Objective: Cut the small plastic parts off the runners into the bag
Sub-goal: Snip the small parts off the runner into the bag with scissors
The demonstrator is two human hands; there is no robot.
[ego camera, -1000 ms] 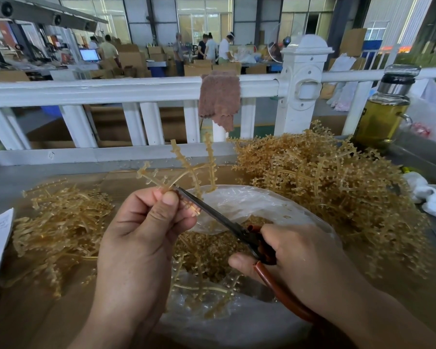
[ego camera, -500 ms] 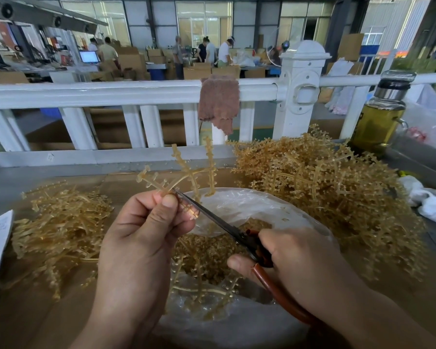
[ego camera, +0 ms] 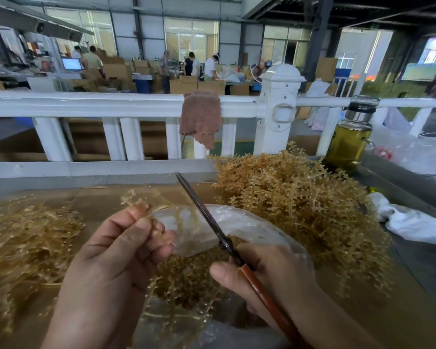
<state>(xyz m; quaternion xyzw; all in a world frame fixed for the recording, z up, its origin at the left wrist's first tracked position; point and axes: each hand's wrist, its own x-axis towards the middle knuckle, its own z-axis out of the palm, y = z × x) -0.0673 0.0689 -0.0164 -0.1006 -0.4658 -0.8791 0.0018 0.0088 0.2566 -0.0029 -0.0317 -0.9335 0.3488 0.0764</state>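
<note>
A thin amber plastic runner (ego camera: 136, 200) — blurred, its branches hard to make out — is pinched in the left hand (ego camera: 116, 260) by the left edge of the crinkled clear bag (ego camera: 239, 229). Dark-bladed scissors (ego camera: 207, 217), red-brown handled, are gripped by the right hand (ego camera: 272, 278). Knobbly cut parts (ego camera: 186, 275) are heaped inside the bag, partly hidden by both hands.

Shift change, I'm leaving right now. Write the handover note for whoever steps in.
Left hand: pinches a blurred runner above the bag.
Right hand: grips the scissors, blades off the runner, pointing up.
Done: cut parts lie in the bag; thin runner pile on the left.
To do: big pile of full runners on the right.
</note>
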